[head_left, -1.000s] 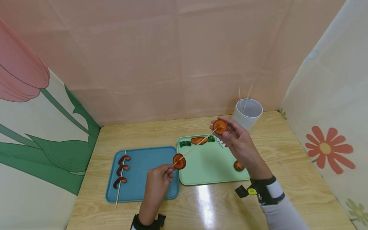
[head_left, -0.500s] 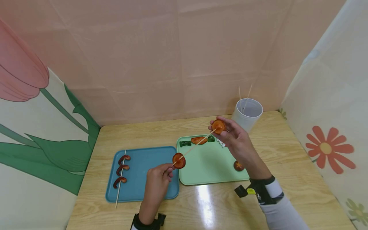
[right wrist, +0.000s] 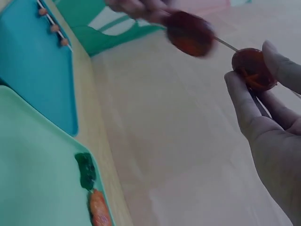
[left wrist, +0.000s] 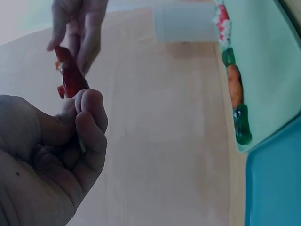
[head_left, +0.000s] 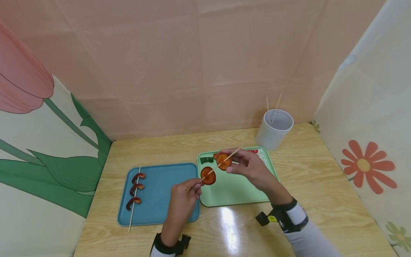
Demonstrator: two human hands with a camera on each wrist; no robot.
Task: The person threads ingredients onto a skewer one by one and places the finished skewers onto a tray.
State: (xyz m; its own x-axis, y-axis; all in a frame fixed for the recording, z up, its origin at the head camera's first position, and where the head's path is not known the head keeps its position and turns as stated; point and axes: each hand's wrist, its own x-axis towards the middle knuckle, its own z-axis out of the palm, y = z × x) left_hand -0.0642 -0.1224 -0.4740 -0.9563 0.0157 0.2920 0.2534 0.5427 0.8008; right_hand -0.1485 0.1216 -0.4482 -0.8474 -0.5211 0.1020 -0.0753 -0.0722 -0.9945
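A thin wooden skewer (head_left: 236, 151) carries two shiitake mushrooms, raised over the green tray (head_left: 237, 194). My left hand (head_left: 183, 200) pinches the skewer's lower end, right below the nearer mushroom (head_left: 208, 176). Thumb and fingers of my right hand (head_left: 253, 167) grip the second mushroom (head_left: 224, 161) by its edge, with the skewer's other end sticking out past it. In the right wrist view this mushroom (right wrist: 254, 69) shows a cross-cut cap, and a short length of skewer separates it from the nearer mushroom (right wrist: 189, 34).
On the blue tray (head_left: 160, 210) at the left lies a skewer with several curled brown pieces (head_left: 137, 187). Green and orange pieces (left wrist: 236, 89) lie along the green tray's far edge, beside red-and-white ones (left wrist: 222, 23). A white cup (head_left: 274, 130) with two skewers stands behind.
My right hand has slid the second mushroom down the skewer, toward the first and my left hand. The skewer's far end now shows beyond it. My left hand has shifted slightly right.
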